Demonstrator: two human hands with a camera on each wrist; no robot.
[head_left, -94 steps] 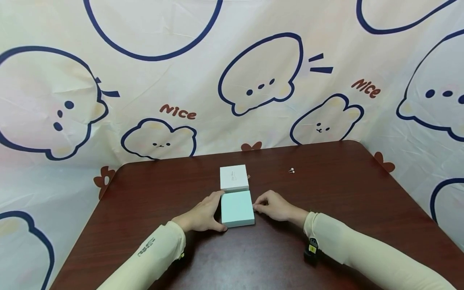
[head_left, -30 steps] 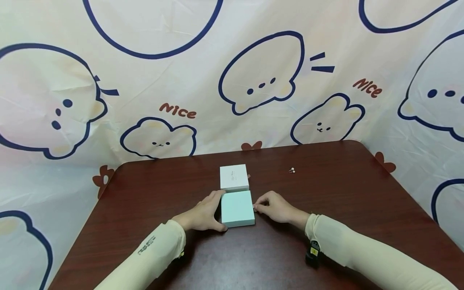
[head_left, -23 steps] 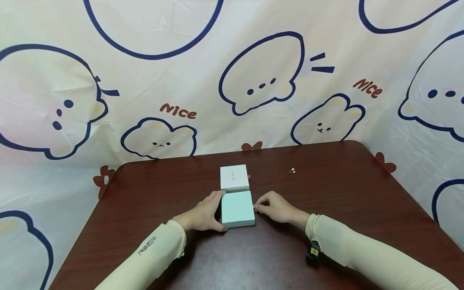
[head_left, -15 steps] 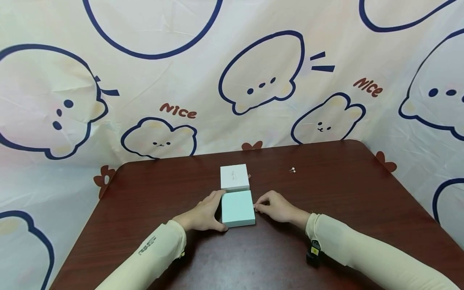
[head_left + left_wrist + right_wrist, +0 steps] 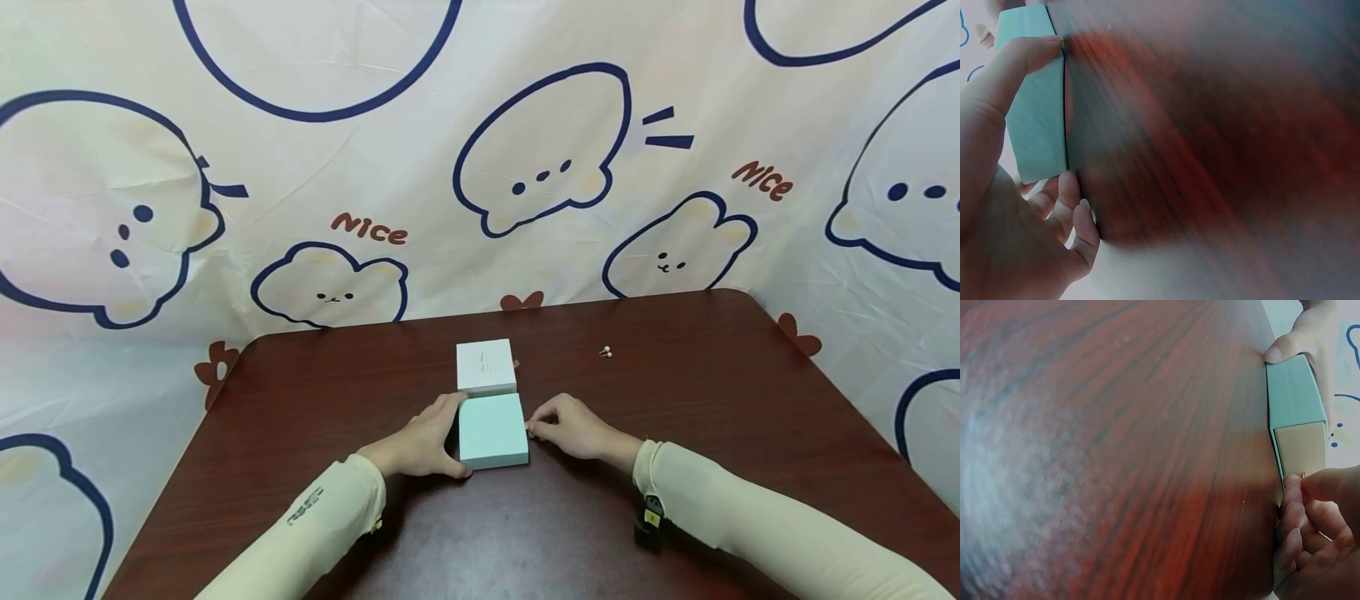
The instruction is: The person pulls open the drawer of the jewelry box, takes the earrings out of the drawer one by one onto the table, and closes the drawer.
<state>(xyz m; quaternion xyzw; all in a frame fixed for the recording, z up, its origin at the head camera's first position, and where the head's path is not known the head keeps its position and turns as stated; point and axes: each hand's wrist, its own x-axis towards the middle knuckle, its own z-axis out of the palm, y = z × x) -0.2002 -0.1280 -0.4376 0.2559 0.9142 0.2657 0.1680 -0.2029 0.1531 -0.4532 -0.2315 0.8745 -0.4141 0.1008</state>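
Note:
A mint-green drawer box (image 5: 492, 430) lies flat on the brown table, its tan inner drawer front (image 5: 1300, 445) showing in the right wrist view. My left hand (image 5: 418, 437) grips the box from the left, thumb (image 5: 1040, 51) along the near side and fingers reaching round the far corner. At the box's right side, my right hand (image 5: 567, 427) pinches a small pull tab between thumb and forefinger, close against the drawer front. The tab is mostly hidden by the fingertips (image 5: 1293, 481).
Directly behind the green box sits a white box (image 5: 485, 367) with faint lettering and a small brownish tab on its right. Two tiny white-headed pieces with thin stems (image 5: 606, 352) lie farther right on the table (image 5: 675, 375). A cartoon-printed cloth (image 5: 420, 167) hangs behind.

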